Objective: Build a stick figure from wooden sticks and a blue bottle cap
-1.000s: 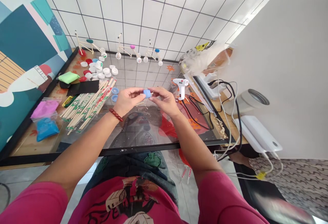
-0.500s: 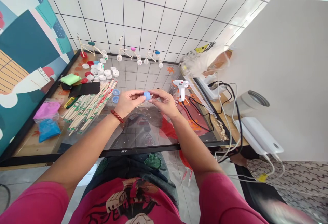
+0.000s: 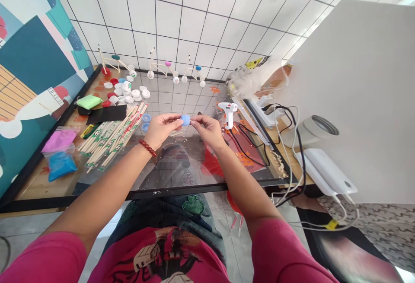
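A small light blue piece (image 3: pixel 185 120), perhaps clay or a cap, is pinched between the fingertips of my left hand (image 3: pixel 164 129) and my right hand (image 3: pixel 207 131). Both hands hover over a glass tabletop (image 3: pixel 181 166). A red bead bracelet (image 3: pixel 147 147) circles my left wrist. Nearest my left hand lie two blue bottle caps (image 3: pixel 145 122) and a bundle of wrapped bamboo chopsticks (image 3: pixel 112 138). A white hot glue gun (image 3: pixel 228 114) stands just beyond my right hand.
Several white and red bottle caps (image 3: pixel 125 90) lie at the back left, near green clay (image 3: pixel 89 101), a black sheet (image 3: pixel 106 113) and bagged pink (image 3: pixel 59 141) and blue clay (image 3: pixel 61 166). Stick-and-cap models (image 3: pixel 167 69) stand behind. Cables (image 3: pixel 293 153) and a power strip (image 3: pixel 264 110) lie right.
My hands have shifted slightly, keeping the blue piece pinched between them. The whole view has tilted a little.
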`<state>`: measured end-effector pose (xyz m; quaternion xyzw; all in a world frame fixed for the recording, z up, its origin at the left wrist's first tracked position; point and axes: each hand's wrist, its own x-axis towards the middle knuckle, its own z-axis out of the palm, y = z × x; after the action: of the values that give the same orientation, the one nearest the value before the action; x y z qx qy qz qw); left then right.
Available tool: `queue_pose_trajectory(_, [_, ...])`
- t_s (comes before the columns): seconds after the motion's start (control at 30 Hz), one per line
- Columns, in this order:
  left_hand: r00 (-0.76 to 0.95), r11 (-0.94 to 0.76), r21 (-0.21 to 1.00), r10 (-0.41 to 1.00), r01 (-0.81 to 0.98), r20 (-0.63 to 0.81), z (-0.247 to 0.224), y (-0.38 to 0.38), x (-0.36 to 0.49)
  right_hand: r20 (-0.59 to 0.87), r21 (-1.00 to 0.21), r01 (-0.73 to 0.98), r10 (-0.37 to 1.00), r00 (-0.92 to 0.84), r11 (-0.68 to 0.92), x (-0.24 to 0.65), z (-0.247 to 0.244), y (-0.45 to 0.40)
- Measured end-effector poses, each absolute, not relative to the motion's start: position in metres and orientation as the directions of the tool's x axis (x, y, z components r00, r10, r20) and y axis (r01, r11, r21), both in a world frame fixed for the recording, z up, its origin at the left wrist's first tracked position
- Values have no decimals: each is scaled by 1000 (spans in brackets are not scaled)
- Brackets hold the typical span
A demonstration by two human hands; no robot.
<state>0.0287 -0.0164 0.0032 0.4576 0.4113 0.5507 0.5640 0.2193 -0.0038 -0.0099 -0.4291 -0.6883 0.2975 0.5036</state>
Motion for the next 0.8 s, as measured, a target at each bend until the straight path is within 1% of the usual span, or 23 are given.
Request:
queue_pose_trajectory(0.13, [20,-41,982,999,-187,46,0,-12,27,467,-823,316,879,-98,473,215,-10,-7])
queue_pose_trajectory(0.23, [-5,-81,991,997,-107,81,-1,-8,22,501,-787,340,855,-135,515,211,-11,-9])
queue_pose_trajectory(0.3, [-52,-95,990,995,-100,91,1,-5,18,496,-784,350,856,-146,513,210,-13,-9])
queue_pose_trajectory(0.37, [-108,-72,982,993,-175,54,5,-2,15,480,-787,374,868,-127,491,211,-16,-6])
queue_pose_trajectory(0.43, [-144,-17,954,989,-300,-27,8,0,11,487,-761,423,864,-131,493,213,-18,-4])
queue_pose_trajectory(0.47, [-149,15,932,986,-363,-74,10,2,10,492,-733,452,855,-163,508,214,-19,-4])
queue_pose_trajectory(0.53, [-151,78,880,974,-468,-166,12,4,7,472,-668,505,836,-281,547,216,-20,-3])
queue_pose_trajectory(0.6, [-147,127,829,959,-545,-244,13,5,5,400,-597,581,833,-383,554,216,-22,-3])
queue_pose_trajectory(0.63, [-140,148,805,951,-574,-275,14,6,5,367,-553,636,842,-394,539,217,-24,-2])
queue_pose_trajectory(0.67, [-128,168,784,945,-597,-300,14,6,4,352,-504,694,856,-380,515,217,-25,-2])
queue_pose_trajectory(0.73, [-90,202,764,943,-613,-321,13,6,6,372,-426,775,872,-319,466,219,-27,0])
queue_pose_trajectory(0.8, [-56,217,788,952,-576,-303,11,4,9,432,-439,769,859,-273,465,220,-26,1])
